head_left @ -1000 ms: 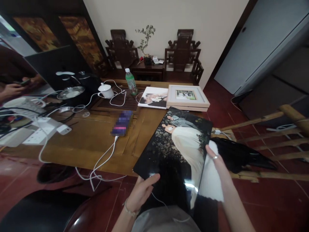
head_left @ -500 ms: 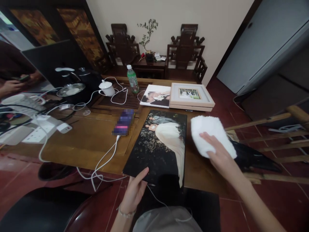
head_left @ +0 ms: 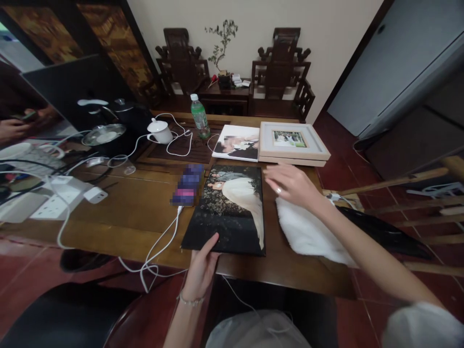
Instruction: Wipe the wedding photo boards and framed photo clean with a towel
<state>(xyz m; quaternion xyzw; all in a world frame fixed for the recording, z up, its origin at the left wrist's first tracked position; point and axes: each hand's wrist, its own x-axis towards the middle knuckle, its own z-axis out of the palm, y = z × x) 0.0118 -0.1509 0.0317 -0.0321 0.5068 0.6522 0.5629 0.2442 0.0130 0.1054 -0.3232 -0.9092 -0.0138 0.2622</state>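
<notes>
My left hand point(head_left: 203, 263) grips the lower left edge of a dark, stiff wedding photo point(head_left: 232, 212), thumb on top and fingers beneath. The photo shows a couple and a long white dress; whether it is an album cover or a single panel I cannot tell. My right hand point(head_left: 290, 183), with a ring on one finger, hovers just right of the photo's upper right side. Its fingers are stretched out and nothing shows in them. Partly under my right forearm, a white towel point(head_left: 308, 229) lies crumpled at the table's right side.
Behind the photo lie a white-edged print point(head_left: 237, 142) and stacked pale frames point(head_left: 295, 143). A phone point(head_left: 187, 184) on a white cable sits to the left. Farther back stand a bottle point(head_left: 200, 117) and lidded cup point(head_left: 160, 131). Power strips point(head_left: 54, 200) and another person's hands point(head_left: 21, 126) are leftward.
My right hand has left the white towel and moved left toward the photo's right edge. The towel now lies lower and flatter. The photo has shifted slightly left, still in my left hand.
</notes>
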